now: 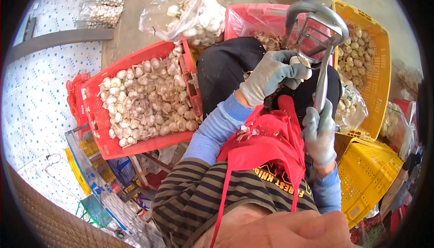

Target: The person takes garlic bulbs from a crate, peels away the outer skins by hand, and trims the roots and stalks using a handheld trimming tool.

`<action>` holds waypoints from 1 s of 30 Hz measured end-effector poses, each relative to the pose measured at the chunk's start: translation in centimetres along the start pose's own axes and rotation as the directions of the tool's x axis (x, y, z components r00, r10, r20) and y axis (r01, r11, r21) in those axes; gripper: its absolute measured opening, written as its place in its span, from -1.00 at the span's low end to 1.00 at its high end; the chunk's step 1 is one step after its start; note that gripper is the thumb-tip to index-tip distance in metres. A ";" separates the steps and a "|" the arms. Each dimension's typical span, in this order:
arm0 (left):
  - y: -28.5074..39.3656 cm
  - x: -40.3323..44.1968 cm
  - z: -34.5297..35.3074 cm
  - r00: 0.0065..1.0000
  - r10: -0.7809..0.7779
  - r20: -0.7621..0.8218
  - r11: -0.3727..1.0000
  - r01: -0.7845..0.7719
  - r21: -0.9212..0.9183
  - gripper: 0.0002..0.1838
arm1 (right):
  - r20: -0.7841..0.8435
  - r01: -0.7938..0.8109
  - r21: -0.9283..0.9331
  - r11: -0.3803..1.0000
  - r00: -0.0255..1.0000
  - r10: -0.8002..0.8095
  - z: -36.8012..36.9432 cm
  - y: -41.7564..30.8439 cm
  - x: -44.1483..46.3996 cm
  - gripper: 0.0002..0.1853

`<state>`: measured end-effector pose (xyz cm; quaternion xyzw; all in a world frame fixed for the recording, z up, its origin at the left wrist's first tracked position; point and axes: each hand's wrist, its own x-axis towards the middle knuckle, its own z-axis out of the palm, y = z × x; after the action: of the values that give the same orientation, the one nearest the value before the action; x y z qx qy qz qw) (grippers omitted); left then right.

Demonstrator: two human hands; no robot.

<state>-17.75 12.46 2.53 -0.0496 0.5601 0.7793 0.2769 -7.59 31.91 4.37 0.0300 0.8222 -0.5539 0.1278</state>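
Lengthwise forward, metal handle (322, 87) tight in right hand (319, 135), garlic bulb (303, 70) snug in left hand (272, 75).

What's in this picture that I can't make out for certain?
All in the head view:
Garlic bulb: gripped side, hidden by the left hand.
Metal handle: lower end, hidden in the right hand.
Shirt lettering: partly covered by the red apron.
Garlic heap: lower layers, hidden by bulbs on top.
Pale heap, far right: too blurred to name.
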 end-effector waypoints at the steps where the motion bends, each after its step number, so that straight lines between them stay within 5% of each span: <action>1: -0.3 0.2 -0.2 0.999 0.033 0.008 0.999 -0.033 0.009 -0.59 | -0.031 0.104 -0.026 0.994 0.994 -0.105 0.7 2.3 0.3 -0.60; 7: -1.4 0.4 -1.0 0.995 0.096 0.036 0.993 -0.098 0.064 -0.58 | -0.038 0.293 -0.154 0.943 0.952 -0.302 1.9 10.3 5.9 -0.56; 8: -1.5 0.4 -1.2 0.992 0.117 0.042 0.991 -0.119 0.068 -0.59 | -0.011 0.223 -0.066 0.973 0.975 -0.224 1.8 11.1 5.7 -0.51; 12: -1.5 -2.0 -0.2 0.984 0.162 0.070 0.980 -0.168 0.103 -0.61 | -0.194 0.471 -0.391 0.791 0.798 -0.571 1.1 7.4 4.2 -0.38; 13: -1.5 -2.6 -0.3 0.984 0.162 0.076 0.980 -0.169 0.109 -0.62 | -0.263 0.474 -0.282 0.834 0.798 -0.542 0.8 6.5 3.4 -0.36; 15: -2.0 -3.7 -0.4 0.988 0.113 0.109 0.989 -0.123 0.084 -0.64 | -0.157 0.528 -0.391 0.753 0.768 -0.620 0.0 4.2 2.5 -0.36; 17: -2.5 -4.7 0.2 0.987 0.073 0.141 0.996 -0.080 0.045 -0.65 | 0.065 0.661 -0.319 0.680 0.731 -0.680 0.8 1.5 2.8 -0.35; 18: -2.8 -5.1 0.6 0.995 0.050 0.085 0.994 -0.058 0.093 -0.65 | 0.018 0.601 -0.297 0.743 0.781 -0.624 1.7 2.1 2.7 -0.38; 20: -3.0 -5.8 0.4 0.998 -0.056 0.022 0.989 0.053 0.135 -0.69 | -0.038 0.407 0.164 0.899 0.913 -0.407 2.5 4.1 2.3 -0.43; 22: -4.1 -6.2 -0.7 0.990 -0.125 -0.067 0.984 0.133 0.122 -0.68 | 0.044 0.189 0.488 0.852 0.970 -0.240 2.0 3.6 1.6 -0.45; 25: -4.7 -6.9 0.3 0.957 0.265 -0.118 0.961 -0.252 0.115 -0.60 | 0.176 -0.022 0.737 0.676 0.971 -0.160 1.5 4.2 1.0 -0.44; 26: -5.6 -7.0 0.2 0.942 0.334 -0.040 0.940 -0.330 0.088 -0.41 | 0.162 0.000 0.715 0.699 0.973 -0.166 1.7 4.9 0.8 -0.48; 28: -5.9 -7.5 1.5 0.786 0.609 0.106 0.696 -0.593 0.405 -0.39 | 0.141 0.042 0.665 0.746 0.973 -0.180 2.5 5.2 0.5 -0.54; 29: -6.1 -7.8 2.0 0.683 0.699 0.211 0.507 -0.682 0.527 -0.39 | 0.026 0.394 0.265 0.880 0.909 -0.415 3.6 5.2 0.3 -0.60; 30: -6.5 -8.0 1.7 0.670 0.713 0.204 0.414 -0.638 0.649 -0.47 | 0.086 0.179 0.428 0.886 0.968 -0.237 4.0 4.1 -0.4 -0.60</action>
<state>-7.45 12.46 0.78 0.2434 0.7864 0.5601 -0.0926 -5.74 29.89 -0.69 -0.0695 0.6728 -0.7277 0.1139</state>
